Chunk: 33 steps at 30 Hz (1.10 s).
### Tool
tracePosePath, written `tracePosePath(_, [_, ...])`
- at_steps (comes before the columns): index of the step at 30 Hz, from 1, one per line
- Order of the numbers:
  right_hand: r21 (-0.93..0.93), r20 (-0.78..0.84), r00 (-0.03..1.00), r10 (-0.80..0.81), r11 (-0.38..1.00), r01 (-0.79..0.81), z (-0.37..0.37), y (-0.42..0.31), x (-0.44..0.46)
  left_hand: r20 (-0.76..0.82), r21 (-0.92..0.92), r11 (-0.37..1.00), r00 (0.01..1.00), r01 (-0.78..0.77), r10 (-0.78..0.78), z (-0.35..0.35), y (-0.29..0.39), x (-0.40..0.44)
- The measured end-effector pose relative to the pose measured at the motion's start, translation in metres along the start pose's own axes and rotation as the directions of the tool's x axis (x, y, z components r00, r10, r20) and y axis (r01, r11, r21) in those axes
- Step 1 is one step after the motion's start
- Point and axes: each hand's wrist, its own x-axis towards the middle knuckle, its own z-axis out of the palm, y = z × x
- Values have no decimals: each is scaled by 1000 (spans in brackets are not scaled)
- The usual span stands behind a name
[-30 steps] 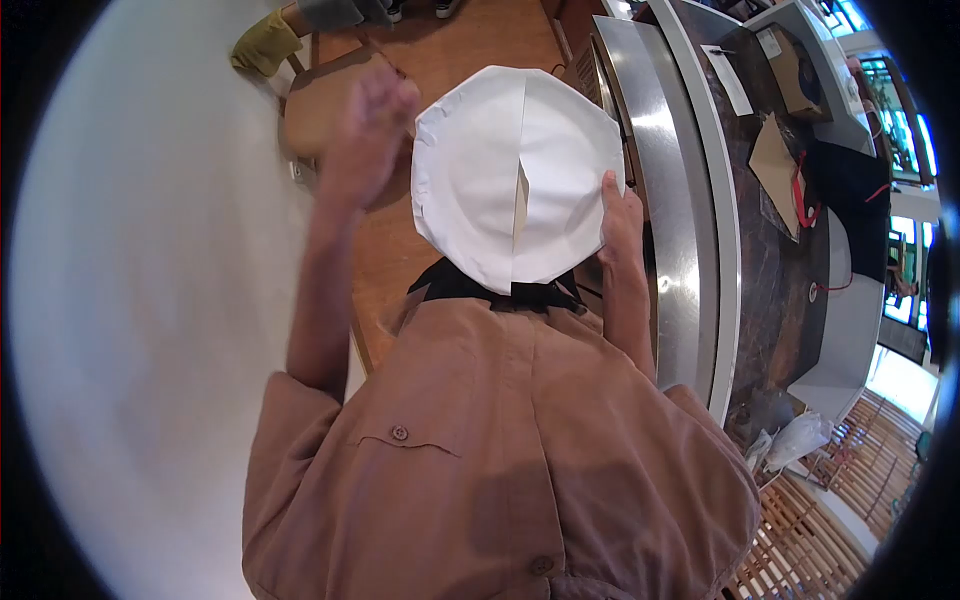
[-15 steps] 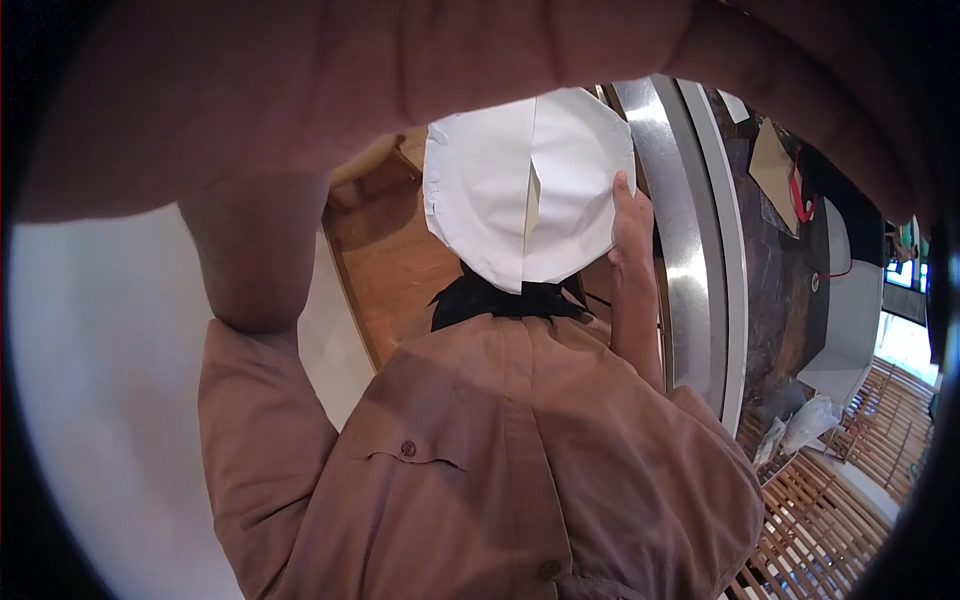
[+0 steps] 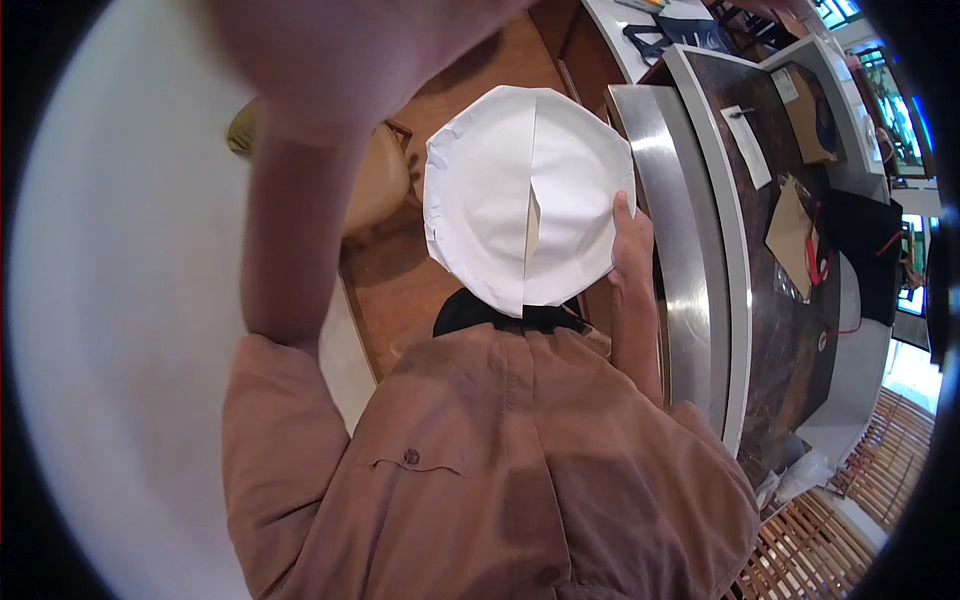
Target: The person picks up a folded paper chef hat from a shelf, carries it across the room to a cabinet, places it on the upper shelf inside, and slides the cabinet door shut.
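A white, roughly round, plate-like item with folded, creased edges is held up in front of my body. A straight seam runs down its middle, with a narrow gap showing a cream layer. My right hand grips its right edge, thumb on the front face; the other fingers are mostly hidden behind it. Raised very close to the camera at the upper left, my left hand is blurred and cut off by the frame, so its fingers cannot be made out. It does not touch the white item.
On the right, a metal-edged counter runs beside a dark surface bearing a cardboard box, a brown sheet, black cloth and a plastic bag. A tan chair stands at the left on brown flooring.
My left hand rose from beside the white item, swept across the camera view, and has now drawn back toward the upper left. My right hand still holds the item.
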Motion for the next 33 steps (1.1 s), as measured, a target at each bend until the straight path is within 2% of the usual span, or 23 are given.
tracePosePath(1, [2,0,1000,-4,1000,4,-2,0,19,-102,51,998,994,41,-36,-2,-40,-3])
tracePosePath(3, [-95,-15,1000,-24,995,22,-7,-5,56,-331,143,963,928,229,-172,3,-119,-24])
tracePosePath(4, [-88,-10,999,-37,996,36,-11,-2,74,-536,141,861,769,489,-350,17,-151,-47])
tracePosePath(5, [-85,7,999,-44,995,45,-17,7,94,-641,46,765,607,642,-471,21,-206,-85])
tracePosePath(6, [-87,25,998,-50,995,52,-17,6,101,-602,-232,572,345,787,-720,31,-213,-113])
tracePosePath(7, [-79,29,998,-58,995,60,-13,-1,102,-563,-278,490,273,826,-780,38,-214,-132])
tracePosePath(9, [43,9,1000,-28,999,28,-3,-7,109,-360,-564,342,149,752,-921,56,-207,-143])
tracePosePath(10, [31,23,999,-23,999,22,-1,-9,115,-355,-557,346,160,755,-921,59,-213,-145])
tracePosePath(12, [1,8,999,-35,999,35,7,-15,124,-316,-669,320,133,671,-939,61,-226,-146])
tracePosePath(13, [-44,-10,999,-46,998,46,3,-10,140,-306,-672,321,145,668,-941,66,-253,-148])
tracePosePath(15, [-43,-19,998,-58,997,57,9,-13,148,-373,-623,359,140,695,-917,60,-260,-137])
tracePosePath(19, [-62,16,997,-82,995,83,11,-17,169,-349,-581,327,135,746,-927,50,-278,-121])
tracePosePath(21, [-39,10,996,-85,996,85,11,-14,186,-342,-586,375,200,719,-918,49,-305,-115])
tracePosePath(25, [-25,-38,994,-98,995,97,29,-20,198,-290,-574,364,233,733,-928,25,-321,-100])
tracePosePath(27, [-21,-71,988,-135,991,133,30,-10,216,-295,-543,419,302,728,-907,19,-350,-97])
tracePosePath(33, [31,-168,969,-184,981,191,78,-19,248,-186,-500,422,382,756,-905,-42,-386,-66])
